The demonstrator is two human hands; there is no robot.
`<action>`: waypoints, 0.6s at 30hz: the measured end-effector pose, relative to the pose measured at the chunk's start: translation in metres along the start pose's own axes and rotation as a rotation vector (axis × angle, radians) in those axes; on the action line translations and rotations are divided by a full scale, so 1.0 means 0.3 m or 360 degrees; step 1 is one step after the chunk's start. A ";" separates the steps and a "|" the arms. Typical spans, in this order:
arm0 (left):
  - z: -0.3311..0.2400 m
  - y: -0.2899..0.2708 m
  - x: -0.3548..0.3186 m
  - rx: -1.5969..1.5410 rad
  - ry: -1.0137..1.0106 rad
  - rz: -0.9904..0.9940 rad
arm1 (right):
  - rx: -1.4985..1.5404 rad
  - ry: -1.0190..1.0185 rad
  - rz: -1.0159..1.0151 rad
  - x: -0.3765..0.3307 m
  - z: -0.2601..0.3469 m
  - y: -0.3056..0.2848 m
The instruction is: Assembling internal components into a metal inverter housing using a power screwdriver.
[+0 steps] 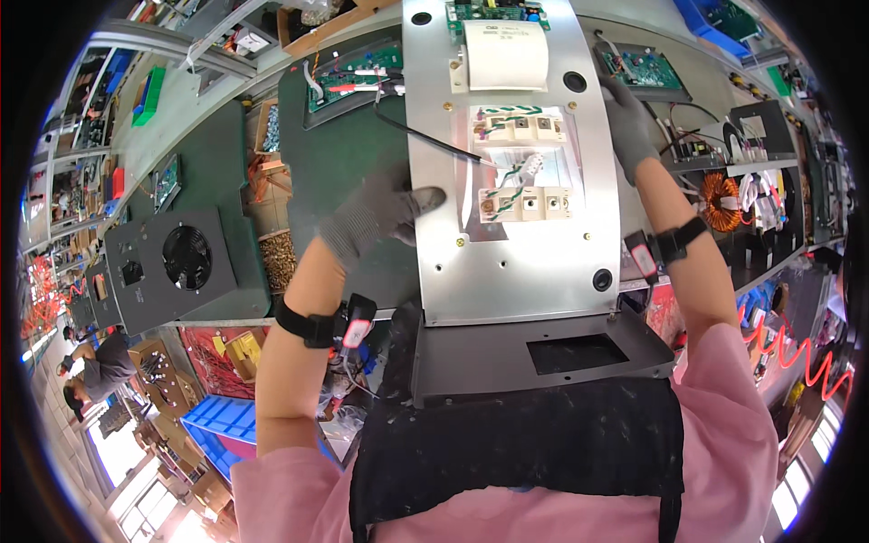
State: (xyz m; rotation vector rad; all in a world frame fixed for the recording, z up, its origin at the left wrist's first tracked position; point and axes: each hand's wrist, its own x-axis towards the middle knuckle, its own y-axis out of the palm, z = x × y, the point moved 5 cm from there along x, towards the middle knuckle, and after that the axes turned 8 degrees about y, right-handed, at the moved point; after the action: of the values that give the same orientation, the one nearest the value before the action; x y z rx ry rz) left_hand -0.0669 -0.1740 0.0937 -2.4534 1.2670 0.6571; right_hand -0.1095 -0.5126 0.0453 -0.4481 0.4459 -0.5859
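A long silver metal chassis panel (444, 281) lies lengthwise before me, its near end bent into a dark grey plate (480, 348) with a rectangular cutout. My left hand (385, 213), in a grey glove, grips the panel's left edge, thumb on top and the other fingers mostly hidden at the side. Along the right edge, my gloved right hand (629, 127) holds the panel; its fingertips are partly hidden. Two cream module blocks (523, 204) with twisted green wires show through the panel's opening. Above them sits a large white cylindrical capacitor (507, 56), with a green circuit board (493, 11) at the far end.
Left of the panel, a circuit board (362, 77) and red-handled pliers (353, 88) lie on a green mat (339, 145). Farther left are a bin of small brass parts (278, 261) and a black fan panel (172, 262). An open unit with a copper coil (720, 201) stands right.
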 end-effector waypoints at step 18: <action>0.520 -0.195 -0.298 -0.0585 0.0110 -0.0861 | 0.0353 0.0257 0.0186 -0.220 0.001 -0.191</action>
State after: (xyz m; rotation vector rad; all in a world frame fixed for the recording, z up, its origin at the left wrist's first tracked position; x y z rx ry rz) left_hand -0.1041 -0.0078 0.0114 -2.9541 0.4747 0.6984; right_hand -0.1826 -0.5149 0.0929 -0.1621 0.5502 -0.5530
